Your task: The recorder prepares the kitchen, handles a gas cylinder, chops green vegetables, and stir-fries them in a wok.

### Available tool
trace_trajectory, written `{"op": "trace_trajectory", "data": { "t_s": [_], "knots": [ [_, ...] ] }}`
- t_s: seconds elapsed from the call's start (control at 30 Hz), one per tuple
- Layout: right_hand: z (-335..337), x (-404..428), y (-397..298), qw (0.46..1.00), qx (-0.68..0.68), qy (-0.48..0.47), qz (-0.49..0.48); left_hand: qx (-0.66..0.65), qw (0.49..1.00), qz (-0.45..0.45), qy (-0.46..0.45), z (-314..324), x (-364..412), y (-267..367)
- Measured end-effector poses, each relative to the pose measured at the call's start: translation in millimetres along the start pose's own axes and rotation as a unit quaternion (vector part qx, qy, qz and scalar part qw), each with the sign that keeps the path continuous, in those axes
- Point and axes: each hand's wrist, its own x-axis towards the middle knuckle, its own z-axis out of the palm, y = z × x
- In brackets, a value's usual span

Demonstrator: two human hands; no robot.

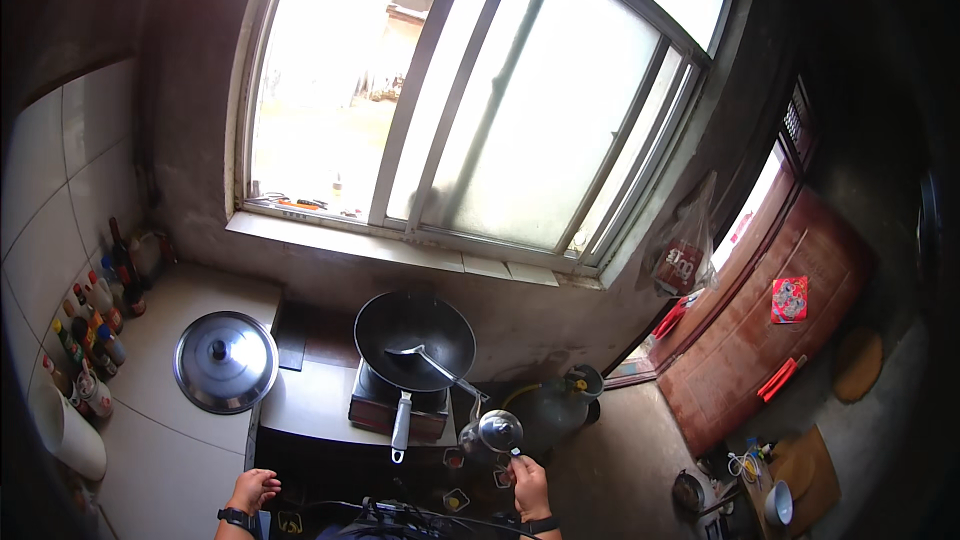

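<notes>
My right hand (529, 486) is closed on the handle of a shiny metal kettle or pot (495, 433), held to the right of the gas stove. My left hand (256, 490) is above the front edge of the tiled counter, fingers curled, with nothing seen in it; how far they are closed is unclear. A black wok (415, 330) with a pale handle rests on the gas stove (398, 405). A metal spatula (442, 367) lies in the wok, its handle over the rim. The round metal lid (226, 362) lies on the counter to the left.
Sauce bottles (90, 334) and a white cylindrical container (71, 435) line the left wall. A gas cylinder (559, 405) stands right of the stove. Behind the wok is a window sill (375, 244). A red door (765, 315) and low table with a bowl (778, 502) are at right.
</notes>
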Motion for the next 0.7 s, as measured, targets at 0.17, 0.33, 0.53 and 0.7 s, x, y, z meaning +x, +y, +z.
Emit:
{"op": "trace_trajectory", "data": {
  "t_s": [0.17, 0.33, 0.53, 0.7],
  "knots": [
    [1, 6, -5, 1.0, 0.005, -0.002, 0.001, -0.007, 1.0, -0.01, 0.003, 3, 2, 5],
    [-1, 10, -7, 1.0, -0.002, -0.019, 0.004, -0.011, 1.0, 0.005, -0.009, 2, 6, -1],
    [7, 15, -9, 1.0, -0.015, -0.014, 0.007, -0.019, 1.0, 0.001, 0.007, -1, -4, -1],
    [11, 21, -11, 1.0, -0.021, -0.018, 0.007, -0.017, 1.0, 0.008, 0.001, -6, 6, -9]
  ]
}}
